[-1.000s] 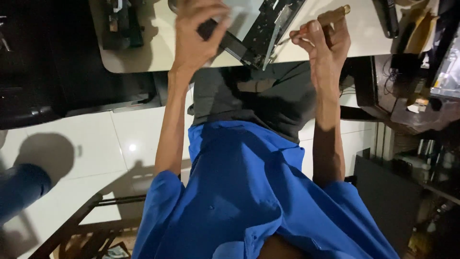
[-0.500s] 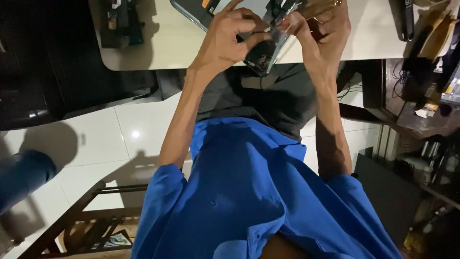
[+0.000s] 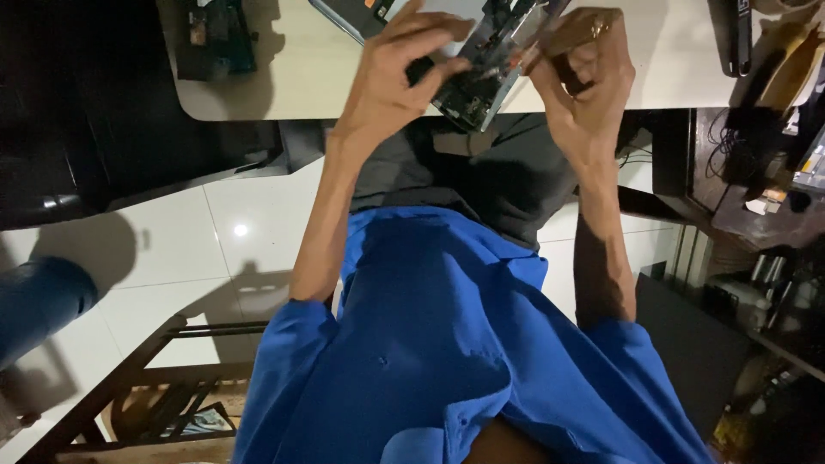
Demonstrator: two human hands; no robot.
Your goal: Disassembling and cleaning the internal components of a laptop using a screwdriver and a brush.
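Item: opened electronic device [image 3: 481, 64], circuit boards exposed, laid at the near edge of the pale table [image 3: 284, 77], directly above the lap.

Left hand [image 3: 391, 73]: laid on the device's left side, thumb and fingers pressed to it, steadying it.

Right hand [image 3: 584, 82]: at the device's right corner, fingers closed around a wooden-handled tool [image 3: 571, 30], its tip directed into the boards; the exact contact point cannot be told.

Handling note: the device is best kept pinned flat by the left hand while the tool tip is worked with light, controlled pressure.

Change since half a second ago: both hands remain at the device; the right is now set slightly farther from the left.

Also present: dark box [image 3: 215, 34], left of the device on the table.
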